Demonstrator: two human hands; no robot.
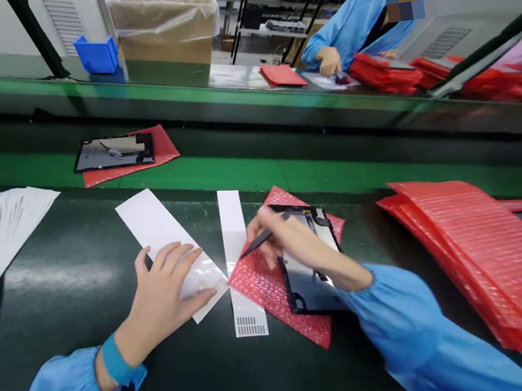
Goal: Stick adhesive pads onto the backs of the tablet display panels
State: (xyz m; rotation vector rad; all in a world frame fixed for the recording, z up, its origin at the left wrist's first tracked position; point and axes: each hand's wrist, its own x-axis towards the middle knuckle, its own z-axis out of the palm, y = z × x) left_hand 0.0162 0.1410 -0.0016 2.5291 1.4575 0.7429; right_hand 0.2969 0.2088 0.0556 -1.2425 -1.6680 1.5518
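Note:
My left hand [170,287] lies with fingers spread on a white paper strip [146,220], which is set at a slant. In my right hand [285,234] is a pair of black tweezers [258,242], its tip pointing down and left. Beneath that hand lies a black-framed display panel [308,282] on a red bubble-wrap pouch [266,284]. A corner of the pouch overlaps a narrow white label sheet [231,215], whose near end carries small grey labels [252,326]. My right hand and sleeve hide part of the panel.
At right lies a stack of red bubble pouches [494,254]; at left, fanned printed sheets [1,236]. Another panel [113,152] rests on a red pouch on the green belt [219,169]. Beyond the rail are a blue bin [97,55] and a co-worker's hand [330,60].

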